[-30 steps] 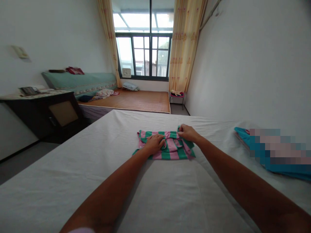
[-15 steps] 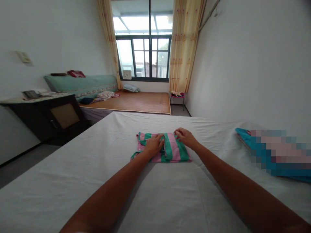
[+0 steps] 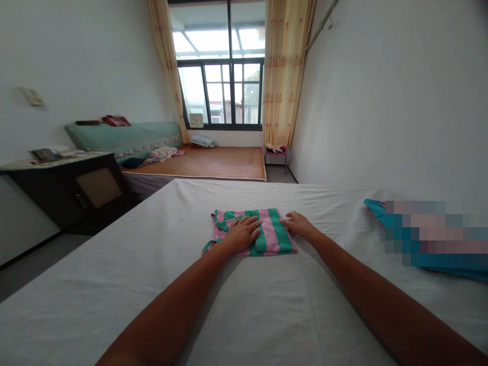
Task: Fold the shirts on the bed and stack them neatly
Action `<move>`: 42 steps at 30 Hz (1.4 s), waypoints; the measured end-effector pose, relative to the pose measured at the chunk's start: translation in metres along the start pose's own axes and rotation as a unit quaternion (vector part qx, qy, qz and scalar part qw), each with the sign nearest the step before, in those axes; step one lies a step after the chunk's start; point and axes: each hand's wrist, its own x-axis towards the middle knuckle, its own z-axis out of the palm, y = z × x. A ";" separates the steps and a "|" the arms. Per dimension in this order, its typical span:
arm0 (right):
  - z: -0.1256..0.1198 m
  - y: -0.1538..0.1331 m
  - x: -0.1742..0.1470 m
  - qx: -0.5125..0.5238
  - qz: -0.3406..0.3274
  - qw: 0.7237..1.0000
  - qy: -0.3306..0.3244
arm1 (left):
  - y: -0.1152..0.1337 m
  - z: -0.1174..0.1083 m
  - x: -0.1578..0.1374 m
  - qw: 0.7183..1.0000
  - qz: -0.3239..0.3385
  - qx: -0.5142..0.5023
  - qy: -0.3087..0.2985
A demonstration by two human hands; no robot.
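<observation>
A folded green-and-pink striped garment [image 3: 271,231], apparently a collared shirt, lies flat on the white sheet. On its middle rests my left hand [image 3: 244,235], palm down with the fingers stretched out. At the garment's right edge is my right hand [image 3: 299,224], its fingers pointing left, slightly apart and touching the fabric or just beside it. Small buttons show near the garment's left end, while my left hand and forearm cover part of its front.
The white sheet [image 3: 244,305] spreads over the surface before me. A blue folded item [image 3: 398,239], partly blurred out, lies at the right. Beyond stand a bed [image 3: 213,162] with a brown mat, a dark cabinet [image 3: 64,193] and a pink stool [image 3: 280,151].
My left hand has flattened, its fingers now spread on the cloth. My right hand has moved slightly down and outward to the garment's right edge. The folded-over panel looks flatter.
</observation>
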 end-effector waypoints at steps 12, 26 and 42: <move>0.013 -0.021 -0.001 0.113 -0.027 0.993 -0.017 | -0.002 -0.004 0.000 0.998 0.008 -0.054 0.018; -0.079 -0.006 0.017 -0.125 -0.099 0.985 0.073 | -0.050 -0.025 0.006 0.947 -0.162 -0.207 0.185; 0.051 -0.103 0.013 0.115 -0.161 0.973 -0.116 | -0.054 -0.029 0.006 0.934 -0.159 -0.232 0.222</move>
